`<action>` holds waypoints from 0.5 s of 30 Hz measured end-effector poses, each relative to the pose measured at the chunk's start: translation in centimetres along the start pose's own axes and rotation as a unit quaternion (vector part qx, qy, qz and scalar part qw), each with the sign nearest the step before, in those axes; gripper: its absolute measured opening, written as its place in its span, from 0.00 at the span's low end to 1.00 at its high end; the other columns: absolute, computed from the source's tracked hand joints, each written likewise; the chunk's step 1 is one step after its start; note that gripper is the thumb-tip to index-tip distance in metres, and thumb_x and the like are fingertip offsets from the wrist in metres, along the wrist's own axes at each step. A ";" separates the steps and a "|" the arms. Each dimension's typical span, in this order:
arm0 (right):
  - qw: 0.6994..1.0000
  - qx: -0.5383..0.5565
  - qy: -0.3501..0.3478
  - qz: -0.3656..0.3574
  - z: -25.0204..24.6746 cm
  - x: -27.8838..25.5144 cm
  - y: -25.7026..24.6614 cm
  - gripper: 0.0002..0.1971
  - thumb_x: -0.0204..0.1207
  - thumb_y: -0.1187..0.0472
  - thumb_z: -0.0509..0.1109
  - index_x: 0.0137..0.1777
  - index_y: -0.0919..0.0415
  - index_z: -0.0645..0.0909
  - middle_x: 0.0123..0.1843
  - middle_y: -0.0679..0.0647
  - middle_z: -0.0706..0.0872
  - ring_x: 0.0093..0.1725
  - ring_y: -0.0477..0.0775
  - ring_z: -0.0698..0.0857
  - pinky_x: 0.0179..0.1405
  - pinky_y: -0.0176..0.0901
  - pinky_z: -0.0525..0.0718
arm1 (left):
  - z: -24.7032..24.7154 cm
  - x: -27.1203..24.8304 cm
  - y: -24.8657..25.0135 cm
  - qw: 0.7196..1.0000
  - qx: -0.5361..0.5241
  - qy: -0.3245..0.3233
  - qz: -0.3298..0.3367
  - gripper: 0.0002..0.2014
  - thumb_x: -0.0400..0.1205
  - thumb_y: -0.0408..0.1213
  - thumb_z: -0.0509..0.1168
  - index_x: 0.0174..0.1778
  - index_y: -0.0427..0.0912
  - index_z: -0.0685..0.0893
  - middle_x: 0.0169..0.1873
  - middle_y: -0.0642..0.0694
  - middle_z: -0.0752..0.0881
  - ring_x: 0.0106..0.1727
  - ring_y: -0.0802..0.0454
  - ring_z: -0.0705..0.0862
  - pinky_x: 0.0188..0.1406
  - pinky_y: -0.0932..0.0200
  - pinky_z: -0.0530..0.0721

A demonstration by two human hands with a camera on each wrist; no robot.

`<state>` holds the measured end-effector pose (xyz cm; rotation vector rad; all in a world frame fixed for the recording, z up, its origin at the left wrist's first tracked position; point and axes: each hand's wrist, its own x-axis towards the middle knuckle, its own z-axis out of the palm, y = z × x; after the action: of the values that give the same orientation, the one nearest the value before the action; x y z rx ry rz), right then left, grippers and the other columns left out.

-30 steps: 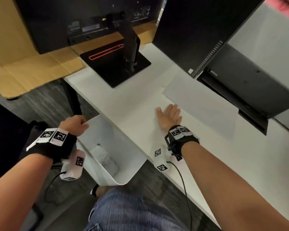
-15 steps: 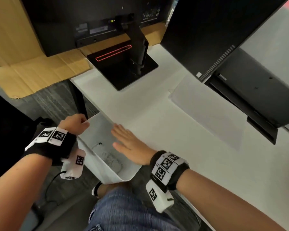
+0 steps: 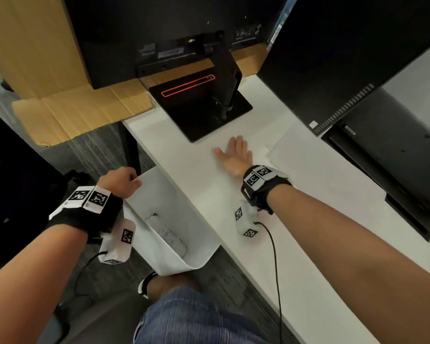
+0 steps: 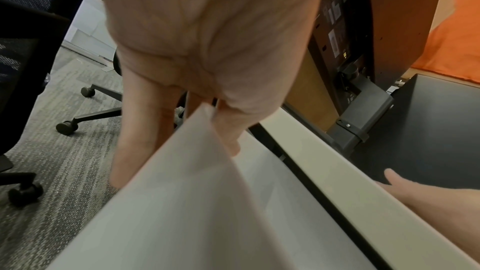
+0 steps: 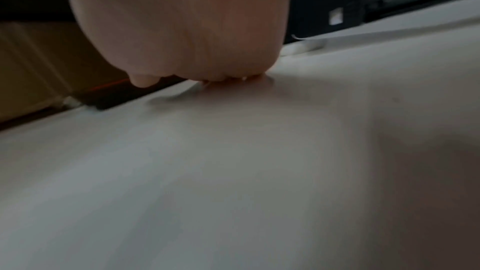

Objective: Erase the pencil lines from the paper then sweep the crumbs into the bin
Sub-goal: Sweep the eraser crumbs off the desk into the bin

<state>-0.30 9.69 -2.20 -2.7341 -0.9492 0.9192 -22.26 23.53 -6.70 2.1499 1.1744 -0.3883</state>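
Gripping the bin (image 3: 199, 247) rim, left hand (image 3: 119, 181); right hand (image 3: 235, 155) flat on white desk (image 3: 308, 244).

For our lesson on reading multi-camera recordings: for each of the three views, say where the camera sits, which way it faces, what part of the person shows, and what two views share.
Head: worn on the head, looking forward and down at the desk and bin; both forearms, left hand, right hand and a knee show.
Left wrist: looks along the left hand gripping the bin's rim, towards the carpet and an office chair.
Right wrist: low over the desk, looking along the flat right hand towards the paper.
Shared: head and left wrist views both show the bin held against the desk edge.
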 end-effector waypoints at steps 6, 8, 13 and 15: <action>0.987 -0.080 -0.074 -0.121 1.6 0.5 -2.4 0.38 0.83 0.40 0.44 0.81 0.63 0.30 0.82 0.59 0.27 0.80 0.53 0.28 0.78 0.48 0.30 | -0.3 0.6 0.2 1.000 0.013 0.003 -0.006 0.09 0.85 0.40 0.59 0.52 0.40 0.80 0.52 0.38 0.83 0.55 0.40 0.82 0.47 0.56 0.72; 0.982 -0.091 -0.087 -0.142 2.3 -0.2 -2.8 0.39 0.83 0.39 0.45 0.80 0.62 0.29 0.81 0.59 0.25 0.80 0.53 0.26 0.78 0.47 0.29 | -0.5 0.8 0.3 1.000 0.010 0.001 -0.008 0.09 0.85 0.40 0.59 0.53 0.39 0.79 0.53 0.38 0.83 0.56 0.39 0.81 0.48 0.55 0.72; 0.941 -0.163 -0.139 -0.261 4.0 -3.6 -2.9 0.35 0.84 0.42 0.43 0.80 0.59 0.29 0.81 0.55 0.25 0.79 0.49 0.26 0.79 0.48 0.28 | -0.8 1.2 0.6 1.000 -0.001 0.000 -0.009 0.11 0.85 0.40 0.59 0.58 0.39 0.80 0.56 0.37 0.83 0.57 0.38 0.81 0.53 0.51 0.75; 0.923 -0.173 -0.161 -0.303 4.9 -5.3 -3.1 0.34 0.85 0.44 0.43 0.81 0.59 0.31 0.81 0.53 0.26 0.79 0.48 0.27 0.78 0.45 0.27 | -0.8 1.3 0.6 1.000 -0.001 0.003 -0.011 0.11 0.85 0.40 0.59 0.58 0.39 0.80 0.56 0.37 0.83 0.57 0.38 0.81 0.54 0.50 0.76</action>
<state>-8.04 8.59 -2.62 -2.2831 -2.0393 1.1617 -21.09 24.62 -6.52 2.1399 1.2011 -0.3905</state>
